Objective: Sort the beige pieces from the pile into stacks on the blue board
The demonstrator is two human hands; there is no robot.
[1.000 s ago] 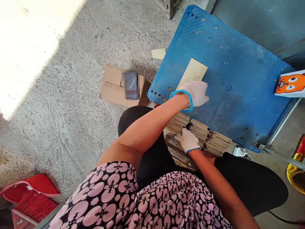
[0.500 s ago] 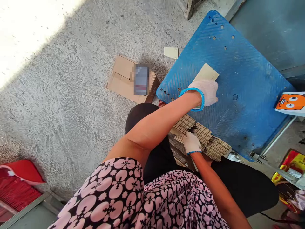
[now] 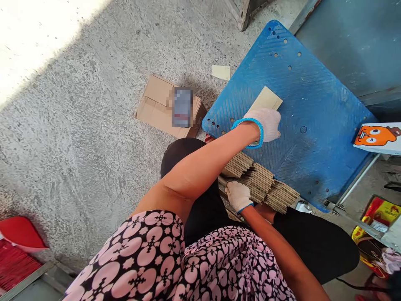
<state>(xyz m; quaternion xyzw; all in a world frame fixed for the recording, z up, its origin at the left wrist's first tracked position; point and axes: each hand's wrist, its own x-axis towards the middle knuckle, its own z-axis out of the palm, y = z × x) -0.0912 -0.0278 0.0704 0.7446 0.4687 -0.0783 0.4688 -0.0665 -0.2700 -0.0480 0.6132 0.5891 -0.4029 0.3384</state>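
Observation:
My left hand (image 3: pixel 264 122), in a white glove with a blue cuff, is closed on the near end of a flat tan cardboard piece (image 3: pixel 267 99) lying on the blue perforated board (image 3: pixel 316 96). My right hand (image 3: pixel 237 195), also gloved, grips the near edge of a fanned stack of thin cardboard pieces (image 3: pixel 261 182). That stack rests at the board's near edge, over my lap. My right fingertips are tucked under the stack and hidden.
A flattened cardboard box (image 3: pixel 171 106) and a small loose card (image 3: pixel 221 72) lie on the concrete floor left of the board. A white carton with an orange cartoon face (image 3: pixel 377 137) sits at the right. Red items (image 3: pixel 19 242) are at lower left, colourful packaging (image 3: pixel 376 230) at lower right.
My right hand has slid a little left and nearer along the stack's edge. My left hand stays on the cardboard piece. The view has shifted slightly.

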